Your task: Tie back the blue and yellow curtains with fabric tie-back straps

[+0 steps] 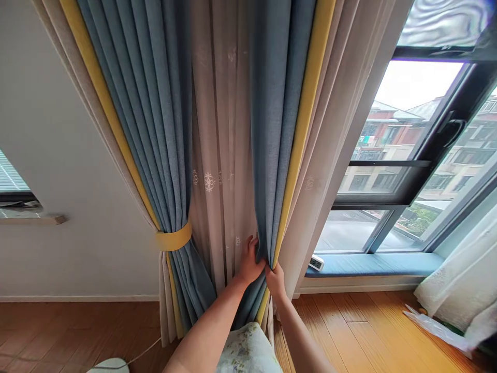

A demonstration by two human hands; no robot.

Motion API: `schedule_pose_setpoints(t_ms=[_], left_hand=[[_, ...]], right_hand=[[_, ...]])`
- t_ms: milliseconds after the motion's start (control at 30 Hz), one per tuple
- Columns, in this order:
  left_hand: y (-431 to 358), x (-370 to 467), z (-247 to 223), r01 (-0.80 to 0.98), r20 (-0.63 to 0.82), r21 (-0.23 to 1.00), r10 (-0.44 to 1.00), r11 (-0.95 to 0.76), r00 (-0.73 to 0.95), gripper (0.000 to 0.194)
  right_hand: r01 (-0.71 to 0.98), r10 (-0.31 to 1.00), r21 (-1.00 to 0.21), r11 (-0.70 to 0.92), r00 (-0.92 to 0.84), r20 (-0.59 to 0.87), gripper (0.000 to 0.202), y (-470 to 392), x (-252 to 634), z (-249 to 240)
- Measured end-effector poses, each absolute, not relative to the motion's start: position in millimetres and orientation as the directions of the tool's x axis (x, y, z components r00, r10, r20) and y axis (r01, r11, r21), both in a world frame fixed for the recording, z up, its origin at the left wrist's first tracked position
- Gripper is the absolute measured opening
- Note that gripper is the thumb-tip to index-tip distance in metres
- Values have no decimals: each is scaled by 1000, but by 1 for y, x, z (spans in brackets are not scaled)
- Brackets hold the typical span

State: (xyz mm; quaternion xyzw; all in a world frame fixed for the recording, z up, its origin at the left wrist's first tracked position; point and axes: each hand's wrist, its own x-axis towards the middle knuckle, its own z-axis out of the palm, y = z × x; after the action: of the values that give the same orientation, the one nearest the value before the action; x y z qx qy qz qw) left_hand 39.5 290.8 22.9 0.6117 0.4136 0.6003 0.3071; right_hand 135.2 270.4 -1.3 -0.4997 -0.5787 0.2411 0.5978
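A blue curtain with a yellow border (277,129) hangs in front of me, drawn in at about the height of my hands. My left hand (250,263) is closed on its left side, with some fingers behind the folds. On the yellow edge, my right hand (275,280) grips the same curtain, close beside the left. Another blue curtain (155,129) hangs to the left, gathered by a yellow tieback (174,238). Between the two hangs a beige curtain (221,155) with pale embroidered motifs.
An open window (388,155) is at the right, above a blue-covered sill (373,265) holding a small white device (316,262). White fabric (462,280) hangs at the far right. A cable (143,354) runs over the wooden floor (349,331). Floral cloth (248,352) is below my arms.
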Motion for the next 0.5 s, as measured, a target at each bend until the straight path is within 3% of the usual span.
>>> schedule_pose_setpoints(t_ms=[100, 267, 500], left_hand=[[288, 43, 20, 297, 577, 788, 815, -539, -53, 47], [270, 50, 18, 373, 565, 783, 820, -498, -91, 39], [246, 53, 5, 466, 535, 728, 842, -503, 74, 39]], right_hand=[[314, 882, -874, 370, 176, 437, 28, 267, 139, -1], [376, 846, -837, 398, 201, 493, 30, 269, 139, -2], [216, 871, -884, 415, 188, 455, 37, 266, 130, -3]])
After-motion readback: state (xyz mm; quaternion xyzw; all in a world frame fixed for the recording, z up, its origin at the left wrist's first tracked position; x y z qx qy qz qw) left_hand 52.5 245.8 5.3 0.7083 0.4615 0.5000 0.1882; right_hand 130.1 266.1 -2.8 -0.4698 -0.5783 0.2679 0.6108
